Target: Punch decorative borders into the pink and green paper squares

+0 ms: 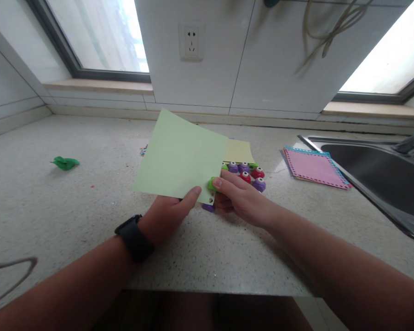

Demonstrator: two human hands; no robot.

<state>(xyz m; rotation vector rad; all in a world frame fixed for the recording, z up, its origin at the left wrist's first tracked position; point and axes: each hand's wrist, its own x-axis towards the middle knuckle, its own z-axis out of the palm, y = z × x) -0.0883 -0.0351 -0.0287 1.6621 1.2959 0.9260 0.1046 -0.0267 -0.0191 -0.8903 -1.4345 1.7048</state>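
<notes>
A pale green sheet of paper [181,156] is held up at a tilt above the counter. My left hand [167,214], a black watch on its wrist, grips the sheet's lower edge, thumb on top and fingers hidden underneath. My right hand [241,195] is closed around a small green craft punch [211,184] at the sheet's lower right corner, its thumb on the punch. Small cut-out holes [211,199] show in that corner. Just behind my right hand sit several eye-topped punches, among them a purple one [259,185] and a red one [244,176].
A yellow sheet [239,151] lies behind the punches. To the right, a stack of pink and blue papers with patterned edges [315,169] lies beside the steel sink [369,204]. Far left is a crumpled green piece [65,162]. Colourful paper bits [144,150] lie behind the sheet.
</notes>
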